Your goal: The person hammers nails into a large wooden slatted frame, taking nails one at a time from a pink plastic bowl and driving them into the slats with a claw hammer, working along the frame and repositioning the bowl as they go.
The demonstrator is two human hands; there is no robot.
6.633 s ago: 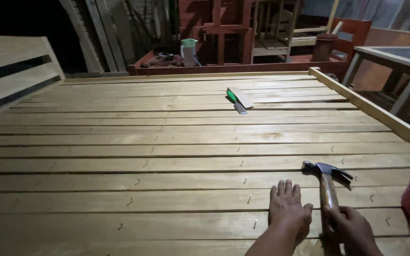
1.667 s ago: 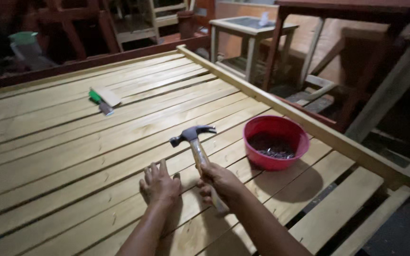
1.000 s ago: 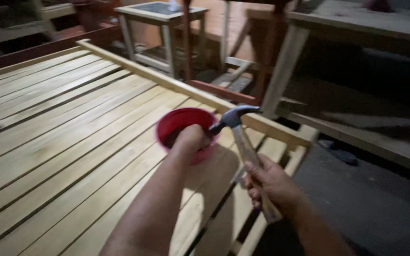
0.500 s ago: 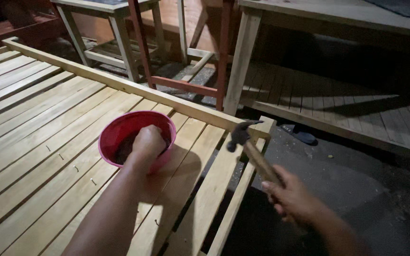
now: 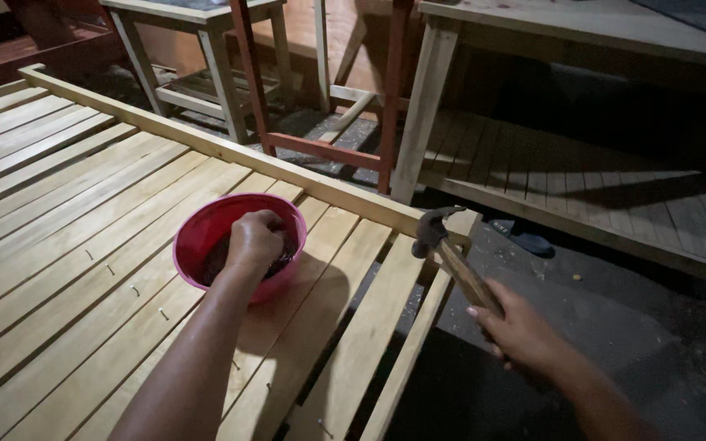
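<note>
My left hand (image 5: pixel 255 238) reaches into a red plastic bowl (image 5: pixel 206 233) that sits on the pale wooden slats (image 5: pixel 67 245). Its fingers are curled down among dark small pieces in the bowl; what they grip is hidden. My right hand (image 5: pixel 520 335) holds a claw hammer (image 5: pixel 451 257) by its wooden handle, out past the frame's right edge. The dark steel head points up and left, just over the end of the side rail (image 5: pixel 288 171).
Several nails lie flat or stick up on the slats near the bowl (image 5: pixel 136 290). Wooden stools and a red frame (image 5: pixel 320 151) stand beyond the rail. A low slatted platform (image 5: pixel 582 188) and dark floor lie to the right.
My left hand has gone from the slats into the red bowl. My right hand lifted the hammer and carried it out right, beyond the frame's edge. My view swung right.
</note>
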